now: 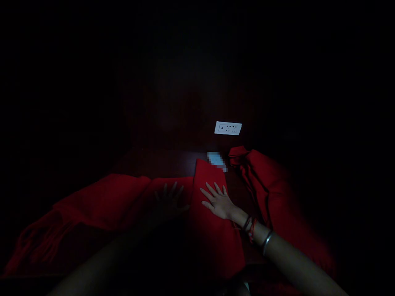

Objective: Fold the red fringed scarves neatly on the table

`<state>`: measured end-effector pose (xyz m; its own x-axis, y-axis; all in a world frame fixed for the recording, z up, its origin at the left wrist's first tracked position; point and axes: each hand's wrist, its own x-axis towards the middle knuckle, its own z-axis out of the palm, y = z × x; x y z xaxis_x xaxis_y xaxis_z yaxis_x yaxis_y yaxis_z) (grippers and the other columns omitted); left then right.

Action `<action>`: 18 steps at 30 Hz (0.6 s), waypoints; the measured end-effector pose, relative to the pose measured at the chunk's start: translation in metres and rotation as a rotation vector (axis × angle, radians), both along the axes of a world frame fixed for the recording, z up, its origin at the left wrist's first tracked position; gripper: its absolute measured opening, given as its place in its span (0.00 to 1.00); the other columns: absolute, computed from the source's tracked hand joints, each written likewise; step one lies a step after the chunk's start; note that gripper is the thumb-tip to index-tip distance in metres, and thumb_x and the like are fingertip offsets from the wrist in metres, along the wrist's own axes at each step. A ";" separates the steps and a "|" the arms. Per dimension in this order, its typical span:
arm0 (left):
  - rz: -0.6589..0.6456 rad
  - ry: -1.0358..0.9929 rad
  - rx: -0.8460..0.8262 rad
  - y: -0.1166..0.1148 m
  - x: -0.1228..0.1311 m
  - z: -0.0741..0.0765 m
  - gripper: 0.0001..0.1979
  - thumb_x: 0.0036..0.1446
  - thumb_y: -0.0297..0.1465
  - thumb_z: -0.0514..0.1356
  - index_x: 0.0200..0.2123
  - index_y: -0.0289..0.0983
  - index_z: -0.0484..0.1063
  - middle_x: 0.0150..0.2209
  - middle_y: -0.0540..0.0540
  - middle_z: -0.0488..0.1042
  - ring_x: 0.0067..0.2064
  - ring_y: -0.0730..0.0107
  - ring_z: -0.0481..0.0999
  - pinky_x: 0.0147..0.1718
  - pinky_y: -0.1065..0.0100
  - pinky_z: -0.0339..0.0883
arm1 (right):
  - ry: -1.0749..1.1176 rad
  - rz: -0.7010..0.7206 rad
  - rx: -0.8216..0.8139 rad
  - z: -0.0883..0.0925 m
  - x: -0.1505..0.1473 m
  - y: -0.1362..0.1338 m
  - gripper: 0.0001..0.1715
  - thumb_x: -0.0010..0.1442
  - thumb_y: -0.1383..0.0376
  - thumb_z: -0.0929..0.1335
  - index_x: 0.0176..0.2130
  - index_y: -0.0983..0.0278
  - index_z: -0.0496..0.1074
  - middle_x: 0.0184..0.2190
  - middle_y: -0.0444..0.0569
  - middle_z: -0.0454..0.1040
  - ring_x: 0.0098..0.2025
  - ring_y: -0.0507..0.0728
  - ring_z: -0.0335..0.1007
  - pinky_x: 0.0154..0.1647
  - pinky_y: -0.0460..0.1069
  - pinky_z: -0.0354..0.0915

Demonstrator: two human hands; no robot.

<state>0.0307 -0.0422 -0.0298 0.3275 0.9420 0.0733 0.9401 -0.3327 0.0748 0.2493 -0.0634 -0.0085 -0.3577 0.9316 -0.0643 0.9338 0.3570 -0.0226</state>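
A red scarf [105, 201] lies across the dark surface, its fringe trailing off at the left. One part of the scarf is folded into an upright strip near the middle. On that strip my right hand [218, 201] rests flat with its fingers spread. My left hand [169, 199] is in deep shadow, fingers apart, over the scarf just left of the strip. Whether the left palm presses on the cloth is too dark to tell. Neither hand grips anything.
Another heap of red cloth [274, 193] lies crumpled at the right, its far end in shadow. A pixelated pale object [216, 159] sits behind the strip. A white socket plate [228, 128] is on the dark wall. The dark tabletop [163, 162] shows behind the scarf.
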 end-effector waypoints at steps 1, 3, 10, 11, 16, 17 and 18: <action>-0.010 -0.006 0.008 -0.002 -0.003 -0.002 0.39 0.44 0.55 0.45 0.57 0.41 0.48 0.59 0.40 0.44 0.56 0.36 0.41 0.43 0.34 0.38 | 0.006 -0.007 -0.020 0.002 0.000 0.001 0.35 0.54 0.45 0.45 0.58 0.52 0.40 0.60 0.44 0.35 0.59 0.66 0.26 0.53 0.65 0.33; -0.030 -0.020 0.044 -0.007 -0.008 -0.007 0.40 0.44 0.56 0.45 0.56 0.38 0.48 0.58 0.39 0.46 0.56 0.37 0.42 0.45 0.37 0.38 | 0.018 -0.015 -0.070 0.006 -0.002 0.005 0.36 0.53 0.44 0.45 0.58 0.53 0.40 0.60 0.45 0.34 0.59 0.66 0.24 0.53 0.65 0.31; 0.000 0.031 0.283 -0.020 -0.039 0.010 0.31 0.52 0.49 0.43 0.54 0.37 0.54 0.58 0.39 0.47 0.57 0.47 0.45 0.50 0.47 0.43 | 0.041 -0.023 -0.076 0.012 -0.011 0.010 0.38 0.51 0.42 0.46 0.58 0.51 0.38 0.60 0.44 0.32 0.59 0.67 0.22 0.52 0.67 0.27; 0.073 0.052 0.321 -0.020 -0.051 0.020 0.30 0.53 0.48 0.42 0.54 0.36 0.54 0.58 0.38 0.46 0.57 0.47 0.44 0.50 0.47 0.42 | 0.043 -0.015 -0.074 0.011 -0.011 0.011 0.37 0.52 0.42 0.45 0.57 0.50 0.37 0.60 0.43 0.31 0.59 0.66 0.22 0.52 0.67 0.27; 0.668 0.073 0.068 -0.020 -0.126 0.053 0.37 0.47 0.51 0.47 0.56 0.34 0.50 0.56 0.31 0.48 0.54 0.36 0.48 0.43 0.43 0.51 | 0.039 -0.018 -0.090 0.003 -0.008 0.013 0.36 0.52 0.42 0.43 0.57 0.49 0.37 0.60 0.42 0.32 0.59 0.65 0.21 0.52 0.67 0.26; 0.710 0.054 -0.036 -0.020 -0.140 0.054 0.38 0.46 0.51 0.48 0.56 0.34 0.49 0.54 0.30 0.54 0.52 0.37 0.54 0.40 0.46 0.55 | 0.037 -0.018 -0.091 0.002 -0.008 0.014 0.36 0.52 0.42 0.44 0.57 0.49 0.37 0.60 0.42 0.32 0.59 0.65 0.21 0.52 0.67 0.26; 0.716 0.038 -0.125 -0.020 -0.150 0.053 0.37 0.46 0.50 0.49 0.55 0.34 0.49 0.51 0.29 0.59 0.49 0.40 0.59 0.38 0.49 0.58 | 0.036 -0.017 -0.092 0.001 -0.008 0.015 0.36 0.51 0.42 0.44 0.57 0.49 0.37 0.60 0.42 0.32 0.59 0.66 0.21 0.52 0.67 0.26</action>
<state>-0.1197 -0.0624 0.0237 -0.3722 0.9269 -0.0485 0.9268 0.3739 0.0345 0.2415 -0.0486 -0.0072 -0.3459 0.9282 -0.1369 0.9376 0.3363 -0.0884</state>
